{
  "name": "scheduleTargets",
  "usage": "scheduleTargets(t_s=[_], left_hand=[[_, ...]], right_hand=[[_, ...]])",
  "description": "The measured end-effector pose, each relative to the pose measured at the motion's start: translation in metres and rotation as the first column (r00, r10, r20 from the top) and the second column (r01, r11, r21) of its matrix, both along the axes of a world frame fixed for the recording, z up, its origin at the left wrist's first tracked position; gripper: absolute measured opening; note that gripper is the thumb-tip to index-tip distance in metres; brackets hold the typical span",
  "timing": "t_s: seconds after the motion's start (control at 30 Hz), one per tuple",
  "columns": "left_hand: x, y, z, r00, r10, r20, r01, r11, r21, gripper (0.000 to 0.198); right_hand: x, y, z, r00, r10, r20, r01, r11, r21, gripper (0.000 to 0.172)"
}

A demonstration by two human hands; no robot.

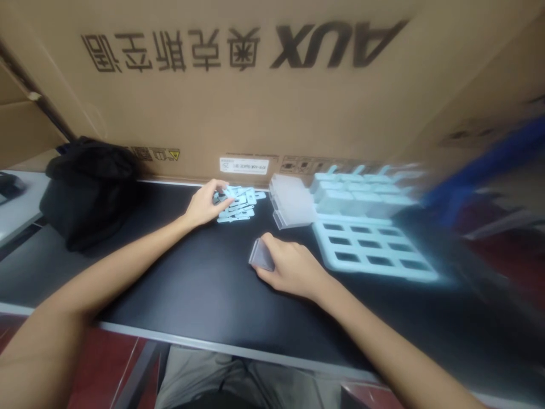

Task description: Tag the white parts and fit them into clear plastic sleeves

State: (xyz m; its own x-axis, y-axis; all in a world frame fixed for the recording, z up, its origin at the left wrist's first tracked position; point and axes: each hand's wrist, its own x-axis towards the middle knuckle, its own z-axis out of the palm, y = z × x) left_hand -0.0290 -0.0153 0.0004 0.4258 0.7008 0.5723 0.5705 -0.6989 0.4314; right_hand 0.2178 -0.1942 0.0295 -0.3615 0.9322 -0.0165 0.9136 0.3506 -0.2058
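Note:
My left hand [208, 203] is at the pile of flat light-blue pieces [240, 205] on the black table. Its thumb and fingers curl around the pile's left edge; whether a piece is pinched is too small to tell. Nearer to me, my right hand [289, 262] grips a small translucent plastic case [261, 255], held tilted above the tabletop. Behind that hand lies a stack of similar translucent cases [293, 201], just right of the pile.
A light-blue tray with nine rectangular openings [370, 244] lies at the right, with several light-blue block-like containers [361, 196] behind it. A black bag [87, 190] stands on the left. A large cardboard box [191, 113] walls off the table's back edge.

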Motion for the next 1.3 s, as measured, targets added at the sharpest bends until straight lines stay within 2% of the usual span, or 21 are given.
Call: scheduleTargets(t_s=[0.17,0.23,0.37,0.47,0.53,0.6,0.67,0.8,0.93,1.0,1.07,1.13,1.23,1.3], left_hand=[[0.002,0.002,0.002,0.977,-0.101,-0.190,0.094,0.995,-0.046,0.037],[0.001,0.003,0.002,0.956,-0.159,-0.248,0.149,0.987,-0.059,0.040],[0.002,-0.008,0.005,0.938,-0.232,-0.256,0.252,0.966,0.049,0.046],[0.013,-0.032,0.008,0.884,-0.419,-0.209,0.453,0.878,0.156,0.048],[0.023,-0.050,0.008,0.789,-0.565,-0.241,0.607,0.778,0.163,0.053],[0.032,-0.064,0.007,0.715,-0.646,-0.268,0.695,0.695,0.181,0.050],[0.038,-0.071,0.006,0.692,-0.668,-0.273,0.721,0.654,0.228,0.049],[0.040,-0.071,0.004,0.732,-0.629,-0.264,0.681,0.655,0.327,0.056],[0.041,-0.067,0.006,0.755,-0.611,-0.239,0.645,0.625,0.440,0.053],[0.044,-0.067,0.011,0.771,-0.600,-0.212,0.624,0.647,0.437,0.054],[0.051,-0.069,0.017,0.801,-0.573,-0.175,0.589,0.699,0.405,0.053],[0.060,-0.073,0.020,0.845,-0.519,-0.127,0.527,0.772,0.355,0.056],[0.075,-0.078,0.016,0.917,-0.396,-0.055,0.395,0.875,0.281,0.059],[0.083,-0.078,0.010,0.944,-0.320,-0.079,0.330,0.919,0.217,0.047]], right_hand=[[0.000,-0.001,-0.001,1.000,0.007,-0.006,-0.007,1.000,0.000,0.030],[0.000,-0.001,-0.001,1.000,0.006,-0.016,-0.006,1.000,-0.005,0.029],[0.001,-0.001,-0.004,0.994,-0.001,-0.113,0.004,1.000,0.026,0.031],[0.003,0.001,-0.011,0.972,0.016,-0.234,0.010,0.994,0.112,0.042],[0.006,0.002,-0.016,0.961,0.070,-0.268,-0.017,0.980,0.197,0.044],[0.009,0.003,-0.021,0.955,0.130,-0.265,-0.054,0.959,0.277,0.043],[0.011,0.004,-0.024,0.954,0.159,-0.255,-0.069,0.942,0.328,0.043],[0.012,0.005,-0.026,0.958,0.168,-0.233,-0.077,0.932,0.354,0.045],[0.020,0.006,-0.014,0.936,0.260,-0.236,-0.154,0.908,0.391,0.046],[0.031,0.008,-0.003,0.916,0.317,-0.246,-0.197,0.889,0.414,0.044],[0.047,0.011,0.007,0.915,0.329,-0.234,-0.197,0.869,0.453,0.043],[0.064,0.015,0.011,0.939,0.275,-0.205,-0.134,0.843,0.520,0.045],[0.089,0.025,0.007,0.975,0.142,-0.172,-0.003,0.780,0.625,0.051],[0.102,0.033,0.001,0.986,0.072,-0.147,0.042,0.758,0.651,0.054]])
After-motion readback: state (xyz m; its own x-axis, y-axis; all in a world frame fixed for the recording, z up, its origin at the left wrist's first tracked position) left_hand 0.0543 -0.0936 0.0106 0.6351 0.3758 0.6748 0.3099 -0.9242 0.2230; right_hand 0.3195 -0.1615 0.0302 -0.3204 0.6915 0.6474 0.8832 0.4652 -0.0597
